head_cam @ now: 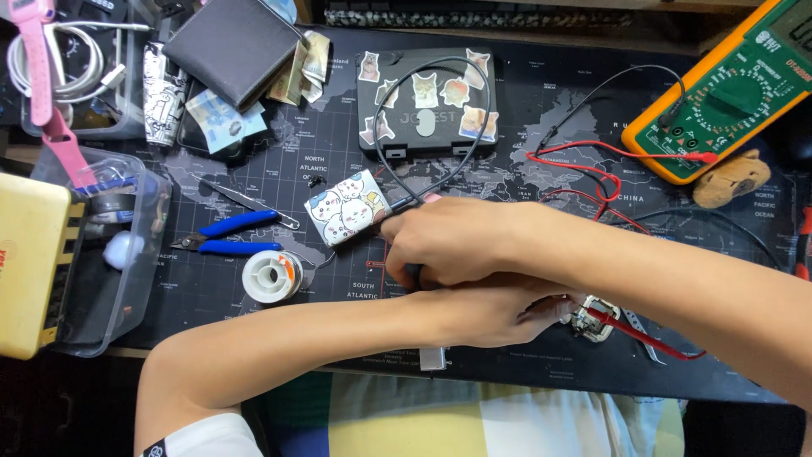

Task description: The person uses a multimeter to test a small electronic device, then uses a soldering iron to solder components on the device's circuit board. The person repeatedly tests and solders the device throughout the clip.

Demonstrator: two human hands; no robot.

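My arms are crossed over a dark world-map desk mat (279,169). My right hand (444,241) reaches in from the right and grips the end of a black cable (469,148) where it meets a small box covered in cartoon stickers (345,208). A short black piece shows under its palm. My left hand (507,309) passes beneath the right forearm, fingers curled and pinching the edge of a small metal part (594,319). A red test probe (647,337) lies against that part.
An orange-and-green multimeter (719,93) with red and black leads lies at back right, next to a brown plush toy (732,178). A black stickered case (427,106), blue-handled cutters (228,237), solder spool (271,276), tweezers (249,201), wallet (233,46), clear bin (144,254) and yellow box (30,262) fill the left side.
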